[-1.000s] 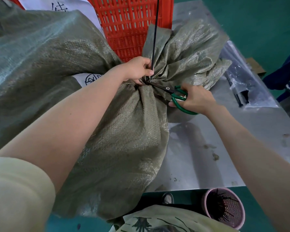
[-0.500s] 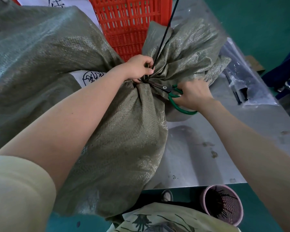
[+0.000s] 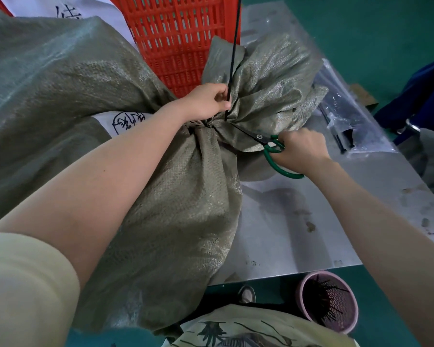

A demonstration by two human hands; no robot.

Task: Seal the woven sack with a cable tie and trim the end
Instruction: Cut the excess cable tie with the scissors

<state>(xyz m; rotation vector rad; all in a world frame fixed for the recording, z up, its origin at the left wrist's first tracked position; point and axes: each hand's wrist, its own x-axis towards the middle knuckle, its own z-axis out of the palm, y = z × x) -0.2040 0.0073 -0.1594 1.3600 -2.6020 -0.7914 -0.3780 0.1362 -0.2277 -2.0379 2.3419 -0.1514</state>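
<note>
My left hand [image 3: 207, 102] is closed around the cable tie [image 3: 233, 53], pinching its long black tail just above the gathered neck of the sack [image 3: 186, 196]. The tail runs straight up from my fingers and out of the top of the view, passing in front of the red crate [image 3: 181, 38]. The sack lies on the metal table [image 3: 298, 234], its body toward me and its bunched mouth fanned out beyond the neck, against the crate.

My right hand [image 3: 301, 151] grips the scissors [image 3: 266, 144] by their green handles — fingers curled tight through the loops. The dark blades point left toward the neck, their tips at the base of the tie just below my left hand; whether the blades are parted there I cannot tell, since the cloth folds hide them.

A second, larger sack [image 3: 48, 83] lies to the left, touching the first. A clear plastic bag [image 3: 348, 108] sits on the far right of the table, and a pink bin [image 3: 328, 301] stands on the floor below the table edge — dark strips inside it.
</note>
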